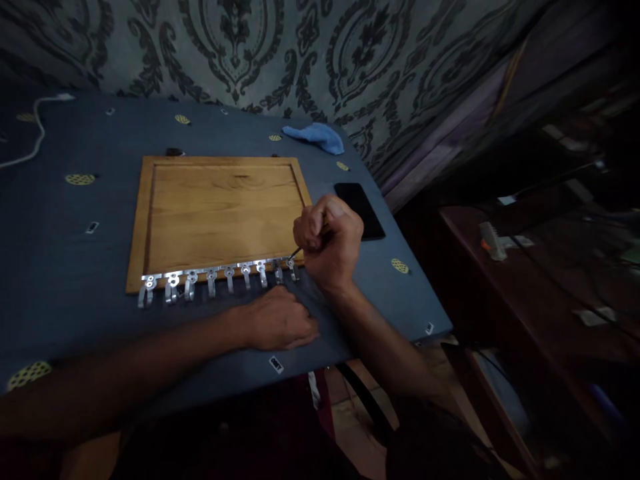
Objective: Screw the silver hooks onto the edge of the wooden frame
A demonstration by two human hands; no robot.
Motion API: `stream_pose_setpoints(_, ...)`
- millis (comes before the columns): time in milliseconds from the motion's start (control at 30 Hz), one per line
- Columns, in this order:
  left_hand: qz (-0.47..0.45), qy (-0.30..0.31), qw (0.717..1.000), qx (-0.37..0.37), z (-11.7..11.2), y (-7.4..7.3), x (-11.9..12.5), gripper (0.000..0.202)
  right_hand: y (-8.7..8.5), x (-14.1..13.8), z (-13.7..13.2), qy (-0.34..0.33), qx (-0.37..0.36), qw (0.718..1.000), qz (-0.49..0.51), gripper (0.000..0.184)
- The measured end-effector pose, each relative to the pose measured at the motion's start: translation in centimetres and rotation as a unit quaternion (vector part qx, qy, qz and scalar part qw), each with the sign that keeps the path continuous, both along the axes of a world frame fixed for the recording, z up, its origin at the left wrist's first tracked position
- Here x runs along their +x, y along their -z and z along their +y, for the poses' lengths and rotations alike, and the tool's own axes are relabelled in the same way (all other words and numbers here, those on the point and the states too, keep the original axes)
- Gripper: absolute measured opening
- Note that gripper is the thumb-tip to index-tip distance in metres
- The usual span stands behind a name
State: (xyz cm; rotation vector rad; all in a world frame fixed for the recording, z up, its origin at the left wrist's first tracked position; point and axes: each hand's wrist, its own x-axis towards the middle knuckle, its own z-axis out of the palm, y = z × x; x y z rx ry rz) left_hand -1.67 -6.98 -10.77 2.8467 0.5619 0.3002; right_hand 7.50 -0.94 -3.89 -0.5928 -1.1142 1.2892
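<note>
A metal hook rail (200, 271) lies along the near edge of a framed wooden board (225, 213), its several silver hooks hanging over the edge. My right hand (333, 243) is closed around a screwdriver (296, 253), whose handle is mostly hidden. The thin shaft slants down to the rail's right end, by the last hook (293, 267). Just in front of the rail, my left hand (280, 320) rests on the table with its fingers curled in. Whatever it may hold is hidden.
The table's dark blue cloth (90, 247) has a printed pattern. A black phone or tablet (367, 210) lies right of the board, and a blue rag (320, 137) behind it. At the far left runs a white cable (39, 130). A patterned wall (270, 67) stands behind.
</note>
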Motion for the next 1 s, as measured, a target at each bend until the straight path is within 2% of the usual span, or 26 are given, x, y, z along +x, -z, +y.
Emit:
stream_pose_setpoints(133,-0.017,-0.001,1.000,-0.004,0.0,0.0,0.0,0.029,0.3,0.4,0.2,-0.037,0.010,0.999,-0.028,0.042)
stream_pose_setpoints(367,-0.009,0.004,1.000,-0.015,0.0,0.1,-0.1,0.030,-0.3,1.5,0.3,-0.018,0.012,1.000,-0.001,0.048)
stream_pose_setpoints(567,0.023,0.002,1.000,-0.019,0.0,-0.3,0.0,0.029,0.2,1.5,0.4,-0.057,0.008,0.998,0.018,0.046)
stream_pose_setpoints(767,0.013,0.006,1.000,-0.020,0.1,-0.2,0.0,0.029,0.3,1.3,0.4,-0.046,0.003,0.999,0.010,0.045)
stream_pose_setpoints(1000,0.008,0.002,1.000,-0.013,0.1,-0.4,0.0,0.028,0.4,1.2,0.4,-0.071,0.013,0.997,0.005,0.041)
